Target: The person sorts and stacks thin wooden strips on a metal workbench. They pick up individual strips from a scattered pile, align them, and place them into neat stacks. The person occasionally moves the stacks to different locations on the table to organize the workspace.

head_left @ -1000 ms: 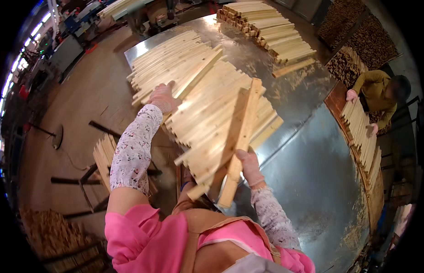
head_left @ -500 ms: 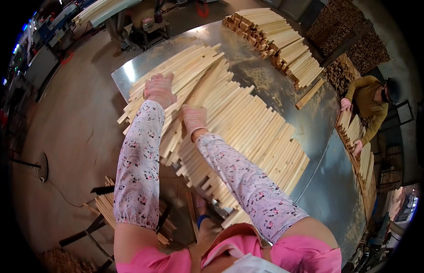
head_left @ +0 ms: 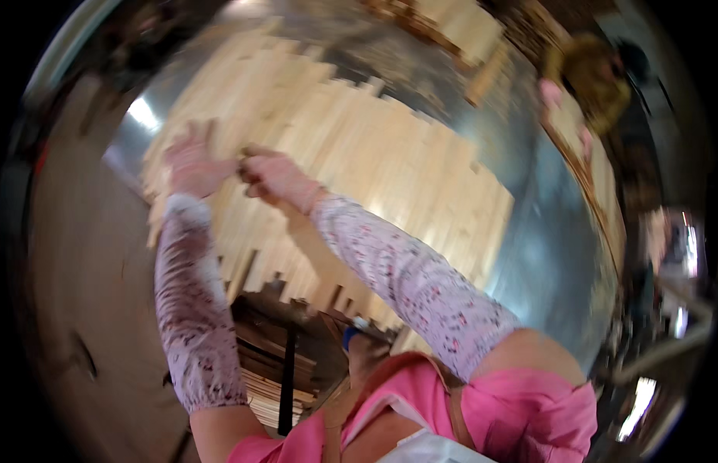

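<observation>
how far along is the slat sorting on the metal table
Done: many pale wooden slats already lie side by side across the metal table. In hand: the left hand and right hand meet over the slats; blur hides any grip. Left: the slats' near ends remain uneven.

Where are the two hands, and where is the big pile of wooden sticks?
left hand (head_left: pixel 191 163), head view, on the back of the hand
right hand (head_left: pixel 273 176), head view, on the knuckles
wooden sticks (head_left: pixel 397 166), head view, on the middle of the pale pile

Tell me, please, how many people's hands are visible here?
4: the left hand and right hand over the wooden slats; a co-worker's two hands upper right, blurred.
</observation>
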Demonstrator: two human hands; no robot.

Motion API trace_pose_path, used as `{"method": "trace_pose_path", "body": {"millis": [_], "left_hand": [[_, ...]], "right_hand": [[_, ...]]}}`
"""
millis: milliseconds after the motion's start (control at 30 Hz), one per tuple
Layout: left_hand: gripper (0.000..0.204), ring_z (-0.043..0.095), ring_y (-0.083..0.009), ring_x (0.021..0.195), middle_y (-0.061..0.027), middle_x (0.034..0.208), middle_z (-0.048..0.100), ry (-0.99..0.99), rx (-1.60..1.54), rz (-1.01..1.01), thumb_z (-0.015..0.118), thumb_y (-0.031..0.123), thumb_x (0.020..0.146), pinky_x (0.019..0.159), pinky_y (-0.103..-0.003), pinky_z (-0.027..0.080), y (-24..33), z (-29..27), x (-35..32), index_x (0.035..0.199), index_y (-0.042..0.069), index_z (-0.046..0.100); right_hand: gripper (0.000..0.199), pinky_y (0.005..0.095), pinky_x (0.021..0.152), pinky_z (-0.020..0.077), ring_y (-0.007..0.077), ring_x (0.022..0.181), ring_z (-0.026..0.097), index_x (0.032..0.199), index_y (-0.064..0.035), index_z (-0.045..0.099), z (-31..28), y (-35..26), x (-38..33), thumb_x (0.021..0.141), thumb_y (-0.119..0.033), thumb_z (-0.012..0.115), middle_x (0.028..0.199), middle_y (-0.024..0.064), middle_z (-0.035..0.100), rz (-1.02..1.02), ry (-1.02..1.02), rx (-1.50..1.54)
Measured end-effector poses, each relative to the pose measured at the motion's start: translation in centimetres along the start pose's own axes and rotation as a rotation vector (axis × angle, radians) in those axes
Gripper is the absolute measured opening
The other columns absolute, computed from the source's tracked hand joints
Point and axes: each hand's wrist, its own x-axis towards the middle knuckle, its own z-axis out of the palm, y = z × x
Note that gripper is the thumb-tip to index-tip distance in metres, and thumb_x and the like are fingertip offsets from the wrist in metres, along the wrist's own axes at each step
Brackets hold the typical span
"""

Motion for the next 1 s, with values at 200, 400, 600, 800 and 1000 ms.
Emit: {"method": "trace_pose_path", "body": {"millis": [200, 400, 600, 800, 1000], "left_hand": [[0.112, 0.025, -0.0424, 0.163, -0.0146, 0.18, 0.022, -0.113, 0.086, -0.107, 0.074, 0.068, 0.082, 0.131, -0.055, 0.022, 1.2, -0.8, -0.1, 0.174, 0.026, 0.024], [0.102, 0.034, -0.0408, 0.158, -0.0187, 0.173, 0.034, 0.368, -0.523, 0.27, 0.084, 0.05, 0.086, 0.128, -0.055, 0.032, 3.7, 7.6, -11.3, 0.166, 0.008, 0.039], [0.091, 0.04, -0.0378, 0.153, -0.0245, 0.165, 0.041, 0.385, -0.773, 0.131, 0.085, 0.02, 0.09, 0.128, -0.048, 0.032, 16.6, 10.9, -37.1, 0.163, -0.002, 0.036], [0.096, 0.037, -0.0393, 0.155, -0.0258, 0.168, 0.036, 0.048, -1.02, -0.35, 0.082, 0.034, 0.092, 0.128, -0.045, 0.031, 22.0, 11.4, -40.4, 0.165, -0.004, 0.033], [0.062, 0.062, -0.0341, 0.129, -0.0211, 0.141, 0.064, 0.14, -1.28, -0.486, 0.079, 0.032, 0.093, 0.109, -0.044, 0.048, 21.9, 13.5, -38.6, 0.14, -0.002, 0.057]], "right_hand": [[0.06, 0.037, 0.09, 0.06, 0.0231, 0.095, 0.071, 0.146, 0.0012, 0.057, -14.7, -6.9, -17.2, 0.107, -0.043, 0.066, 0.116, 0.013, 0.069, 0.635, 0.367, -0.005], [0.064, 0.0475, 0.109, 0.0492, 0.0437, 0.125, 0.063, 0.147, 0.0005, 0.059, -26.0, -5.6, -47.2, 0.098, -0.037, 0.072, 0.136, 0.028, 0.062, 1.18, 0.324, -0.8], [0.072, 0.043, 0.118, 0.0444, 0.0378, 0.137, 0.059, 0.163, 0.0023, 0.04, -17.3, -5.8, -51.7, 0.102, -0.022, 0.069, 0.155, 0.0266, 0.054, 1.008, 0.939, 0.016], [0.082, 0.0415, 0.116, 0.0482, 0.0357, 0.142, 0.057, 0.165, 0.0018, 0.036, -19.5, -8.4, -50.0, 0.099, -0.028, 0.076, 0.157, 0.026, 0.054, 1.046, 0.801, 0.115], [0.084, 0.0493, 0.11, 0.0496, 0.0482, 0.133, 0.059, 0.156, -0.0009, 0.052, -20.3, -4.8, -52.0, 0.096, -0.057, 0.069, 0.141, 0.0326, 0.062, 1.096, 0.483, -0.116]]}}
